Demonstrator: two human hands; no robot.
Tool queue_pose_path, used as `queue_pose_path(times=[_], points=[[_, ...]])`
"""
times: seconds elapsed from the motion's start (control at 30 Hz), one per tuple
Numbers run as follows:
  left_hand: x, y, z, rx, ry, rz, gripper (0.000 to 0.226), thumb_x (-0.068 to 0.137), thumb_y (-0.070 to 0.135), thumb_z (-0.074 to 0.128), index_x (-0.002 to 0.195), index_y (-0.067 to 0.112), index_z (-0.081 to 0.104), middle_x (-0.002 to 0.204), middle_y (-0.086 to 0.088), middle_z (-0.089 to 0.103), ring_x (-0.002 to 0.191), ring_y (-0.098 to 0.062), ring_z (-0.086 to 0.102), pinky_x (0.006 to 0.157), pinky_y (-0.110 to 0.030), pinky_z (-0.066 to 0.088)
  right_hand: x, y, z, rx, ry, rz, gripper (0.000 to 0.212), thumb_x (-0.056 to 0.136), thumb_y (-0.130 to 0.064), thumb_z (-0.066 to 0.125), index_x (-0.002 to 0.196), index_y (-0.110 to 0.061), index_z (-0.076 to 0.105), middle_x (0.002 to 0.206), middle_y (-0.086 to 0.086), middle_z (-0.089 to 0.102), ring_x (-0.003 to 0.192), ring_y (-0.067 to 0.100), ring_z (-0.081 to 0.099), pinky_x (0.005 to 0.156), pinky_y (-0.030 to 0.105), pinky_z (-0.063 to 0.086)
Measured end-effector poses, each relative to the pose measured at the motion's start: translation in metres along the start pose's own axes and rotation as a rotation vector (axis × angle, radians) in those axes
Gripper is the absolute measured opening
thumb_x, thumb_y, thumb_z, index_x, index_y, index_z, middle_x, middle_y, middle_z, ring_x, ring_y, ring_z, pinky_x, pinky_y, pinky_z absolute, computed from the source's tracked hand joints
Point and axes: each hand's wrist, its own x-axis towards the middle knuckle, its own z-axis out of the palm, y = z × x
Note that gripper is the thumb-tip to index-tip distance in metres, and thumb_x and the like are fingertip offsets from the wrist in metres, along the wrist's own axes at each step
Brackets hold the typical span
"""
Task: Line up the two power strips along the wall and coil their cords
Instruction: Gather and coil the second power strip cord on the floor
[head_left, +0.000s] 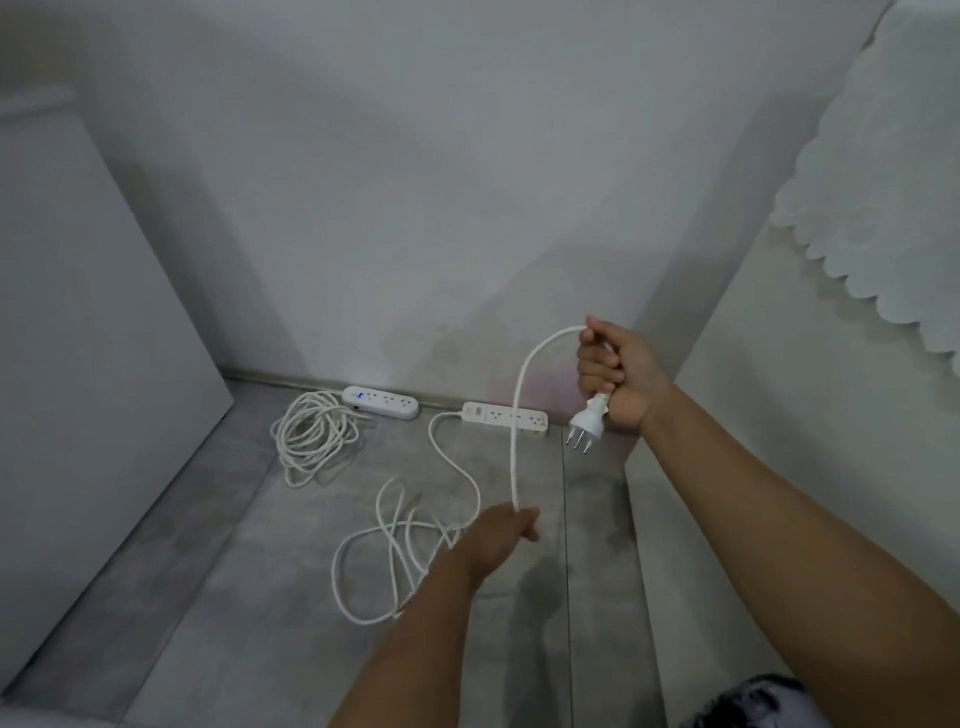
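Two white power strips lie on the grey floor against the wall: the left strip and the right strip. A coiled cord lies beside the left strip. The right strip's cord runs loose over the floor in a tangle. My right hand grips this cord near its plug, which hangs prongs down. From there the cord arcs up and drops to my left hand, which holds it lower down.
A white cabinet panel stands on the left. A low white ledge rises on the right, with a scalloped white cloth hanging above it. The grey floor stretches toward me.
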Motion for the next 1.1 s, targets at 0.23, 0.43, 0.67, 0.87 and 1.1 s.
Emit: queue_pose_path(times=[0.23,0.43,0.67,0.87,1.1], points=[[-0.004,-0.058,-0.004,0.594,0.204,-0.017,0.042,0.104,0.036,0.025,0.122,0.004,0.045,0.122,-0.024,0.059,0.116,-0.037,0.056,0.092,-0.038,0.042,-0.014,-0.025,-0.024,0.294,-0.038,-0.233,0.028,0.082,-0.021,0.052,0.106,-0.008,0.059,0.039,-0.006,0.033,0.027,0.006,0.026,0.03,0.017,0.024],[-0.003,0.016,-0.034,0.86,0.126,0.113,0.05,0.102,0.047,0.019,0.123,0.01,0.045,0.122,-0.023,0.059,0.113,-0.038,0.056,0.093,-0.042,0.043,0.006,-0.016,-0.013,0.064,0.022,-0.214,0.019,0.09,-0.015,0.045,0.098,-0.015,0.062,0.054,-0.006,0.055,0.031,0.004,0.03,0.034,0.015,0.023],[-0.008,0.08,-0.067,1.177,0.038,0.274,0.061,0.099,0.053,0.021,0.095,0.013,0.065,0.108,-0.013,0.065,0.103,-0.03,0.059,0.077,-0.033,0.041,0.021,0.022,-0.021,-0.81,0.27,-0.141,0.024,0.088,-0.003,0.043,0.085,-0.004,0.067,0.078,0.012,0.068,0.042,0.009,0.041,0.037,0.018,0.031],[-0.006,0.09,-0.068,1.041,0.245,0.502,0.052,0.1,0.037,0.032,0.079,0.005,0.066,0.091,-0.021,0.066,0.089,-0.034,0.06,0.065,-0.032,0.032,0.021,0.055,-0.021,-1.149,0.097,0.13,0.022,0.069,-0.002,0.049,0.073,-0.005,0.07,0.072,0.013,0.071,0.071,0.023,0.066,0.063,0.026,0.051],[0.0,0.085,-0.1,0.89,0.612,0.491,0.05,0.099,0.037,0.037,0.065,0.007,0.057,0.079,-0.02,0.068,0.08,-0.036,0.062,0.063,-0.034,0.038,0.019,0.063,-0.01,-0.947,-0.14,0.496,0.073,0.09,-0.069,0.033,0.074,-0.004,0.061,0.041,0.001,0.036,0.033,0.009,0.022,0.039,0.017,0.016]])
